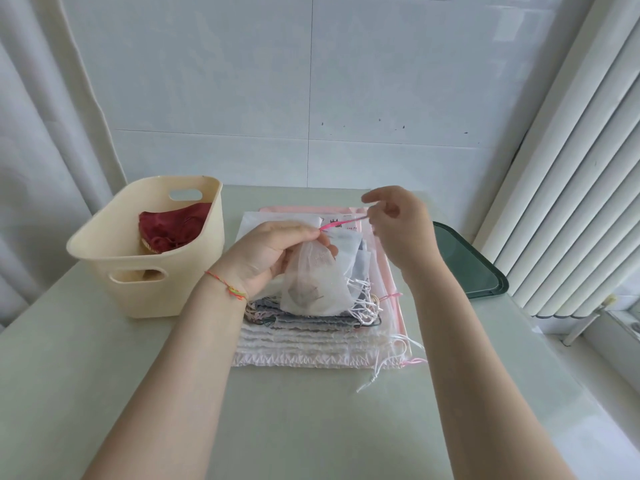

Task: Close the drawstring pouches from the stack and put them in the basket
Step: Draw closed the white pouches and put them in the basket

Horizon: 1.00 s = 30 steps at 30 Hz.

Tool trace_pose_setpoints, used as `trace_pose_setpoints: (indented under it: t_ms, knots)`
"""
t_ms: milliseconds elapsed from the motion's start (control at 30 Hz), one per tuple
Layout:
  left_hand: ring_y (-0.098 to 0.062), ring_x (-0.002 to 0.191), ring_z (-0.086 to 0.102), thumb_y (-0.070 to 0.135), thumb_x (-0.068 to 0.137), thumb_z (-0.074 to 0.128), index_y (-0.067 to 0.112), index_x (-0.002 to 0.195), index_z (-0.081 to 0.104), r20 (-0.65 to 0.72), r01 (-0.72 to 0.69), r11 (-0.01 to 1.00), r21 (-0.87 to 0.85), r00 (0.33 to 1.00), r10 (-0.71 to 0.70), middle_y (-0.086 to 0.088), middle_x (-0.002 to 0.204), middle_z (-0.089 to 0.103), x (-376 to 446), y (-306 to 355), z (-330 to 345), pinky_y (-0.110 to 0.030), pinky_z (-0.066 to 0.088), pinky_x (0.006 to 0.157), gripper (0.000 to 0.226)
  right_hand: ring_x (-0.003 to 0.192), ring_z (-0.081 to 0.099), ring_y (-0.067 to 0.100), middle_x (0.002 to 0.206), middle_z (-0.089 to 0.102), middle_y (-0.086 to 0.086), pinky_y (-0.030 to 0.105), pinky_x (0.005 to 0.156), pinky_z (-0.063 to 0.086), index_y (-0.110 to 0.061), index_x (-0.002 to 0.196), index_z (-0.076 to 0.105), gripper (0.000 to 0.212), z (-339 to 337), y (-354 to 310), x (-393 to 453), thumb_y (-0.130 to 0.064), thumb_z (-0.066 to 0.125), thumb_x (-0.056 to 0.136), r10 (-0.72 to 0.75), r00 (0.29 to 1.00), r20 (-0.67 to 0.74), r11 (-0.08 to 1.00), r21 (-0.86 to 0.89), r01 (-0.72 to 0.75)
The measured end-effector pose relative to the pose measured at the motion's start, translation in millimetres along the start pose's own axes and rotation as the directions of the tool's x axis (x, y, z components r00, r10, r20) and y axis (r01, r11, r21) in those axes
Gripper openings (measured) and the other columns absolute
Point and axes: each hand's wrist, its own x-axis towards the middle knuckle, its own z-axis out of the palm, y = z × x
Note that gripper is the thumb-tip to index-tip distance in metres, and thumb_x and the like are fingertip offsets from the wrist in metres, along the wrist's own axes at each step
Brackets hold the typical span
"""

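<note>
Gripping pouch point(313, 285) (pink drawstring point(343, 223) taut)

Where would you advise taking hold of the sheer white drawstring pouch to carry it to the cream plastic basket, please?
Probably at its gathered neck, from above. The left hand already grips the sheer white pouch there while the right hand pinches the pink drawstring. The body hangs limp below, so the bunched top looks firmest. The cream basket opens upward.
</note>
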Motion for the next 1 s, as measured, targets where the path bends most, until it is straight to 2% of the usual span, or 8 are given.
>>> trace_pose_setpoints:
  t_ms: [100,167,233,400,500,700,900,1000]
  knots:
    - [-0.028,0.096,0.066,0.019,0.085,0.066,-0.001,0.093,0.072,-0.011,0.001,1.0,0.017,1.0,-0.001,-0.019,0.099,0.072,1.0,0.8,2.9,-0.038,0.05,0.091,0.022,0.103,0.056,0.002,0.117,0.06,-0.01,0.003,0.082,0.038,-0.026,0.108,0.068,0.024,1.4,-7.6,-4.9,-0.012,0.056,0.092,-0.171,0.973,0.157,0.963,-0.18,0.199]
    - [-0.031,0.095,0.067,0.014,0.08,0.068,-0.003,0.092,0.072,-0.013,-0.002,0.999,-0.035,1.0,0.001,-0.022,0.096,0.071,1.9,1.0,5.4,-0.041,0.051,0.094,0.022,0.106,0.059,-0.002,0.11,0.067,-0.017,0.017,0.099,0.042,-0.028,0.106,0.069,0.026,4.3,-14.2,-9.6,-0.011,0.056,0.091,-0.196,0.933,0.303,0.962,-0.123,0.242]
    - [-0.032,0.094,0.067,0.011,0.083,0.066,-0.007,0.1,0.07,-0.021,0.003,0.997,-0.079,1.0,-0.005,-0.023,0.096,0.07,2.1,1.5,6.9,-0.041,0.052,0.091,0.026,0.091,0.066,-0.003,0.091,0.073,-0.015,0.038,0.106,0.041,-0.029,0.1,0.07,0.025,7.4,-17.4,-14.6,-0.013,0.054,0.09,-0.189,0.901,0.391,0.966,-0.091,0.243]
    - [-0.03,0.088,0.07,0.013,0.078,0.065,-0.005,0.098,0.071,-0.068,0.012,0.992,-0.126,0.997,-0.021,-0.021,0.093,0.072,1.4,2.9,7.9,-0.035,0.056,0.081,0.028,0.076,0.067,0.004,0.085,0.074,-0.002,0.023,0.076,0.052,-0.013,0.107,0.068,0.018,4.0,-21.0,-16.6,-0.011,0.054,0.097,-0.095,0.881,0.464,0.991,-0.035,0.126]
    - [-0.029,0.087,0.07,0.013,0.076,0.066,-0.006,0.095,0.072,-0.055,-0.003,0.998,-0.067,0.998,0.0,-0.022,0.092,0.072,0.9,2.4,7.1,-0.033,0.056,0.08,0.028,0.068,0.064,0.006,0.077,0.073,-0.004,0.025,0.079,0.05,-0.015,0.098,0.071,0.013,2.0,-18.9,-14.5,-0.014,0.059,0.095,-0.099,0.882,0.461,0.979,-0.113,0.169]
    - [-0.024,0.081,0.068,0.017,0.083,0.061,0.004,0.08,0.073,-0.027,0.006,0.992,-0.124,1.0,-0.01,-0.016,0.081,0.071,-1.3,6.2,8.7,-0.032,0.055,0.078,0.018,0.054,0.056,0.008,0.065,0.065,-0.008,0.02,0.058,0.046,-0.02,0.085,0.074,0.01,-3.6,-17.5,-11.3,-0.017,0.066,0.091,-0.109,0.927,0.36,0.977,-0.132,0.167]
    - [-0.016,0.078,0.071,0.016,0.08,0.065,0.011,0.082,0.076,-0.063,-0.032,0.92,-0.391,0.998,0.008,-0.005,0.082,0.072,-1.4,9.9,15.3,-0.027,0.058,0.069,0.012,0.052,0.052,0.002,0.065,0.066,-0.006,0.018,0.058,0.043,-0.021,0.088,0.077,0.013,7.3,-19.0,-15.5,-0.02,0.065,0.092,-0.162,0.943,0.292,0.956,-0.19,0.223]
    - [-0.019,0.09,0.07,0.015,0.088,0.064,0.013,0.089,0.075,-0.151,-0.049,0.939,-0.341,0.989,-0.003,-0.005,0.089,0.074,4.3,4.5,16.3,-0.032,0.055,0.087,0.011,0.067,0.059,0.022,0.069,0.068,0.007,0.029,0.073,0.047,-0.018,0.087,0.077,0.018,12.1,-21.4,-18.4,-0.019,0.06,0.093,-0.193,0.926,0.325,0.902,-0.313,0.297]
